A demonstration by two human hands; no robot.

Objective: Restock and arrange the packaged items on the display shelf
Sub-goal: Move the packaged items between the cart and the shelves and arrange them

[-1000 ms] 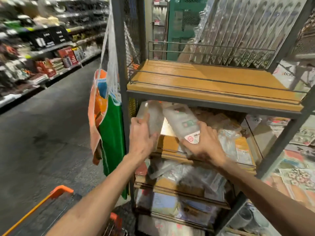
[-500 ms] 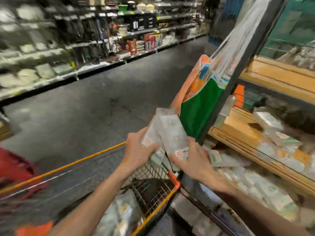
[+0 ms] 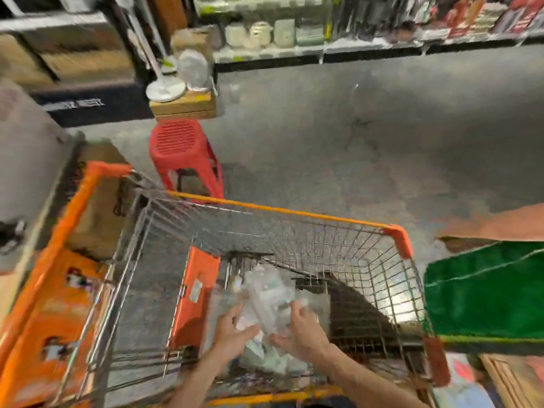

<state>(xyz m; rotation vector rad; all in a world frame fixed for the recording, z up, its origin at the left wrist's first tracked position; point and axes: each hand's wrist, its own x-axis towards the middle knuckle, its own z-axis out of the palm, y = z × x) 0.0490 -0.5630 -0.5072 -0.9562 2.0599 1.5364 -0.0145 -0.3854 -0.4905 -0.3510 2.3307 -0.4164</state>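
Both my hands are down inside a wire shopping cart (image 3: 294, 213) with orange trim. Between them is a bundle of clear plastic packets (image 3: 266, 298). My left hand (image 3: 232, 331) grips the bundle's left side and my right hand (image 3: 303, 328) grips its right side. More clear and pale green packets (image 3: 265, 359) lie below the hands at the near end of the cart. The frame is blurred, so the packets' labels are unreadable. The display shelf shows only as a wooden corner (image 3: 512, 381) at the bottom right.
A red plastic stool (image 3: 182, 151) stands on the grey floor beyond the cart. A green and orange bag (image 3: 485, 290) hangs at the right. Orange crates (image 3: 50, 328) and a cardboard box (image 3: 97, 201) sit left of the cart. Stocked store shelves (image 3: 323, 28) line the far side of the aisle.
I have turned from the display shelf to the cart. Both hands, still gripping the packets, went from the shelf's middle level down into the cart basket.
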